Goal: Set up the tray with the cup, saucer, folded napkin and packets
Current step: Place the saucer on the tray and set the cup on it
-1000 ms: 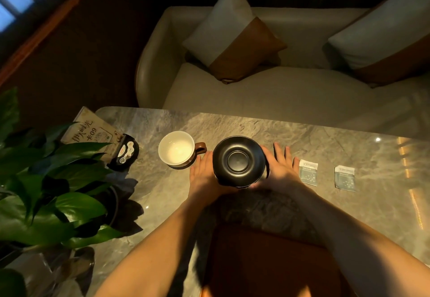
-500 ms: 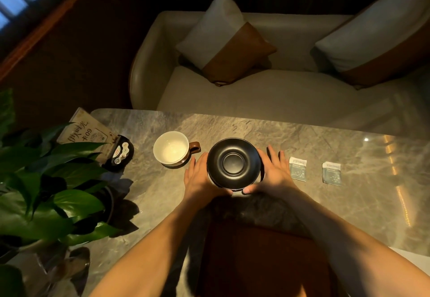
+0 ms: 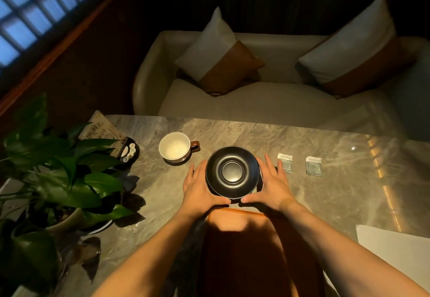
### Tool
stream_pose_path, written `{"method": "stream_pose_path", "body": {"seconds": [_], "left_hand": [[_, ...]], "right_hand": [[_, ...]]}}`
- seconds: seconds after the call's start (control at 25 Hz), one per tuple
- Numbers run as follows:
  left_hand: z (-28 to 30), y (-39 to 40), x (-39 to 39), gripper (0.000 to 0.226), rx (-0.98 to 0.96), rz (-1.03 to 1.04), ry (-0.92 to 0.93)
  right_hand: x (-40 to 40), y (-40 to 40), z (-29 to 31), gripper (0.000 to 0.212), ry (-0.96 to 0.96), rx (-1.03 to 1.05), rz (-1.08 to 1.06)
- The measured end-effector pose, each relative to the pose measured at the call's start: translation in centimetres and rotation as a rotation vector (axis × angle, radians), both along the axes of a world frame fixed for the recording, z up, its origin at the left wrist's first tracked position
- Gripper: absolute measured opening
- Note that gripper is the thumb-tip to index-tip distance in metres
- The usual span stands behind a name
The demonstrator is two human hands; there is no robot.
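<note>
A black saucer (image 3: 232, 172) sits between my two hands at the middle of the marble table (image 3: 337, 192). My left hand (image 3: 197, 187) and my right hand (image 3: 272, 185) flank it with straight fingers. Its rim overlaps their inner edges, and my thumbs nearly meet under its near rim. A brown tray (image 3: 242, 238) lies just below, between my forearms. A white cup (image 3: 174, 145) with a brown handle stands to the left. Two packets (image 3: 285, 162) (image 3: 314, 165) lie to the right. A white napkin (image 3: 395, 250) shows at the lower right.
A potted plant (image 3: 65, 180) fills the table's left side, with a table sign (image 3: 100, 129) and a small dark holder (image 3: 129, 151) behind it. A sofa (image 3: 267, 101) with two cushions stands beyond the far edge.
Both hands have drawn the saucer slightly nearer to me, toward the tray's far edge. The view has tilted up, and the napkin has come into sight.
</note>
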State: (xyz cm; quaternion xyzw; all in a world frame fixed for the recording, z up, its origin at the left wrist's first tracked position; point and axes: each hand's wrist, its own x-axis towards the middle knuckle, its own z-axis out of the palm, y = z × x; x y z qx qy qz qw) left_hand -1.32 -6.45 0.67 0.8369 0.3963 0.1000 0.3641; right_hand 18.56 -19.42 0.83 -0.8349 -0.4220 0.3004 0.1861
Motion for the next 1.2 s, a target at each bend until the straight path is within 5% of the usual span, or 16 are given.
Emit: {"method": "stream_pose_path", "body": {"seconds": [0.64, 1.2], "left_hand": [[1.7, -8.1, -7.8, 0.14, -0.072, -0.064, 0.114], [-3.5, -12.4, -12.3, 0.141, -0.121, -0.048, 0.183]], "right_hand": [[-9.1, -9.9, 1.0, 0.141, 0.043, -0.053, -0.121], [-14.3, -14.8, -2.5, 0.14, 0.03, -0.117, -0.147]]}}
